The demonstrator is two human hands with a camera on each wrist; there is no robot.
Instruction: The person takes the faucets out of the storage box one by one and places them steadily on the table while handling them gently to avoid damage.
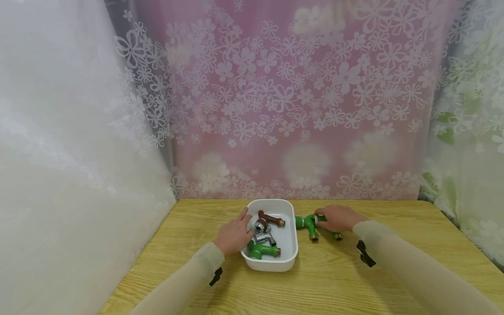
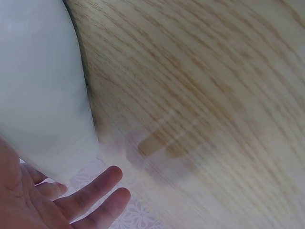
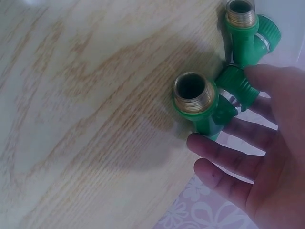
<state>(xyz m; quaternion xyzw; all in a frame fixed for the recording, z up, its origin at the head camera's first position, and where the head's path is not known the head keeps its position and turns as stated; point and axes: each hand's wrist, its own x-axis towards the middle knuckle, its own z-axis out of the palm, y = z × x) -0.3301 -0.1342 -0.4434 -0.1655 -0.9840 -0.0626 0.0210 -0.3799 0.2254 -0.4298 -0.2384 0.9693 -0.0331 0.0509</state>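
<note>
A white plastic basin (image 1: 293, 253) stands on the table, holding a brown tap (image 1: 271, 218), a small chrome tap (image 1: 261, 237) and a green tap (image 1: 267, 250). At its left rim my left hand (image 1: 234, 234) pinches the wall; in the left wrist view two fingers (image 2: 95, 188) stick out past the basin. Right of the basin, a green tap (image 1: 311, 225) with a brass threaded end lies close to its wall. Beside that, my right hand (image 3: 281, 143) pinches the green cap of another green tap (image 3: 205, 112) between thumb and index finger; the other fingers spread below.
The wood-grain table (image 1: 315, 284) extends to both sides and toward me. A pink flowered curtain (image 1: 299, 109) hangs behind it. White sheeting (image 1: 71, 153) hangs on the left, and a pale flowered curtain (image 1: 472, 153) on the right.
</note>
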